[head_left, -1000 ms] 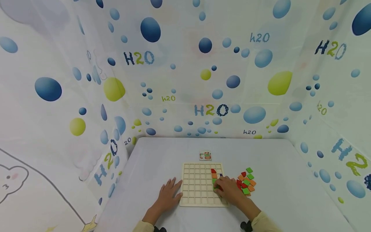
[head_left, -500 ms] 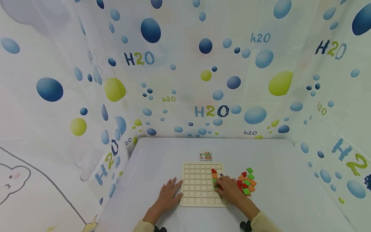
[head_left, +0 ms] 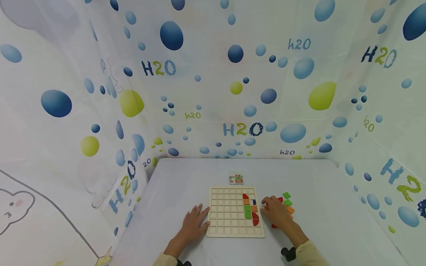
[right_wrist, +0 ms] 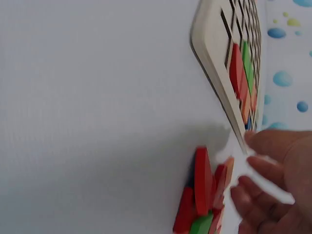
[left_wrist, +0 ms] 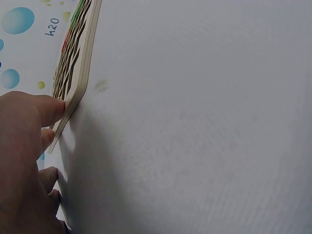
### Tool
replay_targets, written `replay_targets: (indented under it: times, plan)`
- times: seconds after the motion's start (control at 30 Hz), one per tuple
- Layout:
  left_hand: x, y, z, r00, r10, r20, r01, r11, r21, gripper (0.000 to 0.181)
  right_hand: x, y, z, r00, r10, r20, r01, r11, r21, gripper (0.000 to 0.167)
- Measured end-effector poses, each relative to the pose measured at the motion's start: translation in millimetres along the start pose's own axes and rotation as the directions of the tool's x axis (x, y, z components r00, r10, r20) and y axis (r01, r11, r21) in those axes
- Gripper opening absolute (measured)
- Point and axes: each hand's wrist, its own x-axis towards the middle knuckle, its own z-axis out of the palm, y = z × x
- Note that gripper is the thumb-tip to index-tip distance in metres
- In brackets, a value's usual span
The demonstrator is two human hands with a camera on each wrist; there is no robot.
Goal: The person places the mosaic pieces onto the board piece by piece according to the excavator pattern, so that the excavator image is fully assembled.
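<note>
While the left hand [head_left: 194, 220] rests with spread fingers on the worktop [head_left: 309, 184] in the head view, its fingertips reach the left edge of the wooden grid board [head_left: 226, 218]. On the right part of this board sit two green squares [head_left: 247, 208], two red curved pieces [head_left: 255, 222] and other coloured pieces. The right hand [head_left: 277, 210] is just beside the right edge, above the heap of loose pieces [head_left: 287, 203], which it partly hides. Behind the board lies a small picture card [head_left: 236, 178]. In the left wrist view, one fingertip touches the rim of the board. In the right wrist view, which is somewhat blurred, the right hand has its fingers loosely bent and a little separated; the heap is near, but whether they touch it, I cannot tell.
</note>
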Motion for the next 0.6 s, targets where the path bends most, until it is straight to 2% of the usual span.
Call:
replay_targets:
  times: [0.1, 0.2, 0.4, 0.6]
  plan:
    - [-0.6, -1.4, 1.6, 1.000, 0.018, -0.017, -0.019, 1.000, -0.007, 0.055, 0.1, 10, -6, 0.997, 0.078, -0.016, -0.080, 0.993, -0.088, 0.025]
    - [0.6, -1.7, 0.7, 1.000, 0.006, -0.006, -0.006, 1.000, -0.012, 0.056, -1.7, 13, -9, 0.991, 0.135, -0.017, -0.136, 0.984, -0.118, 0.027]
    - [7.7, -13.5, 11.6, 0.999, -0.036, -0.006, 0.036, 0.999, 0.030, 0.056, -1.5, 14, -7, 0.992, 0.124, -0.033, -0.128, 0.984, -0.123, 0.020]
    - [8.0, -16.1, 14.7, 1.000, -0.014, -0.026, 0.015, 1.000, 0.014, 0.056, 1.6, 14, 2, 0.992, 0.116, -0.054, -0.122, 0.985, -0.124, 0.021]
